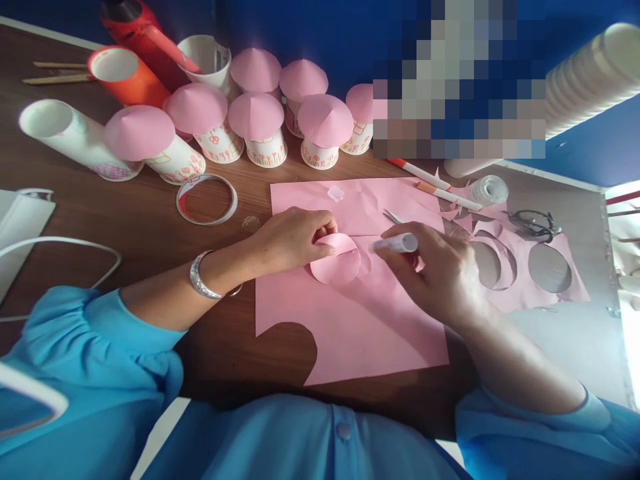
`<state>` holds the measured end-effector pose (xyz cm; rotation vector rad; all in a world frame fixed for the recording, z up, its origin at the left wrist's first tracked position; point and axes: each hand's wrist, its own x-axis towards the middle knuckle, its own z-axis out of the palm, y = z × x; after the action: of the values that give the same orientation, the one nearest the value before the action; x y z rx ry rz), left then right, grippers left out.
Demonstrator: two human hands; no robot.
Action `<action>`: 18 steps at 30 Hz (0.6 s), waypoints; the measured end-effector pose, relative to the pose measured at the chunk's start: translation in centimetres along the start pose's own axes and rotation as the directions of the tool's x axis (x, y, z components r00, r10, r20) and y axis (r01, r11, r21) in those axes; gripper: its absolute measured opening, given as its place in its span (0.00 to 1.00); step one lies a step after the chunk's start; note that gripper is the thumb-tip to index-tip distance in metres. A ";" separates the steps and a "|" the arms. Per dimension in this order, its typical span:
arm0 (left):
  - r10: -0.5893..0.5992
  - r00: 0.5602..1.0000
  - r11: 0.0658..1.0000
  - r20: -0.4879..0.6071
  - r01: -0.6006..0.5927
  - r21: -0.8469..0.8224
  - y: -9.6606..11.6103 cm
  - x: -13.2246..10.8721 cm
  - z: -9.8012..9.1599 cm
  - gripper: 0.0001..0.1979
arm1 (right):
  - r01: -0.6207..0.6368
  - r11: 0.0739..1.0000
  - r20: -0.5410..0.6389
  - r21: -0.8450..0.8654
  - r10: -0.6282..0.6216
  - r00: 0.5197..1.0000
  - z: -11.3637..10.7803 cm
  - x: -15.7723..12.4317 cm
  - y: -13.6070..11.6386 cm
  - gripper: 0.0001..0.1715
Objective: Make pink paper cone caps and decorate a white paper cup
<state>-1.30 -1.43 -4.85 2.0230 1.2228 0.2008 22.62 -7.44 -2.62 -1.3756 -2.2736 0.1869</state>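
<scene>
Between the thumb and fingers of my left hand (295,240) is a pink paper circle (336,268), its upper part folded or overlapping along a slit. My right hand (440,270) is closed around a white glue stick (400,243), whose narrow end points left at the circle, a short distance from it. Below both hands lies a large pink paper sheet (380,307) with a curved cut-out at its lower left. A small clear cap (336,193) rests on the sheet, and the tip of a pair of scissors (393,216) shows beyond my right hand.
Several paper cups with pink cone tops (257,119) stand at the back. A tape roll (207,200), an orange cup (125,73) and a white cup (60,127) are at left. At right lie cut pink scraps (530,300), markers (447,195), a clear roll (490,191) and glasses (535,223).
</scene>
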 end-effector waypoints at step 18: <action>0.033 0.999 0.999 -0.003 -0.033 -0.026 -0.1 -0.1 -0.1 0.11 | 0.079 0.993 0.204 0.084 -0.095 0.974 2.0 0.1 -0.4 0.08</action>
<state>-1.45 -1.44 -4.81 2.0222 1.1830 0.2346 21.30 -7.32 -4.22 -1.2663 -2.4643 0.3994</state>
